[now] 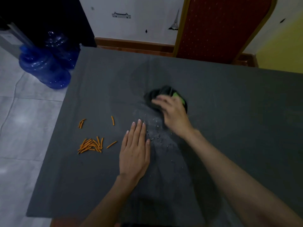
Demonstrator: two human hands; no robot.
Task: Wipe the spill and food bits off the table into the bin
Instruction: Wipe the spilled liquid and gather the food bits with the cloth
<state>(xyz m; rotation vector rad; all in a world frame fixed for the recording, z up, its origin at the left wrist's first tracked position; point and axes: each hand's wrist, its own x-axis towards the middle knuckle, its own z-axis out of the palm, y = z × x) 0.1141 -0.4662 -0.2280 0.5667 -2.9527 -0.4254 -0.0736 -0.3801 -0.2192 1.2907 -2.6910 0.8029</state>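
Right hand (173, 112) closed over a dark cloth (157, 95), blurred mid-stroke at the far end of the wet spill (155, 133). Left hand (134, 149) open, flat on the table (229, 99) beside the spill. Orange food bits (91, 145) just left of that hand. No bin visible. Best pressing firmly, overlapping strokes, drawing droplets inward before gathering bits.

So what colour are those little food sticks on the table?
Orange; the food sticks show clearly in the head view.
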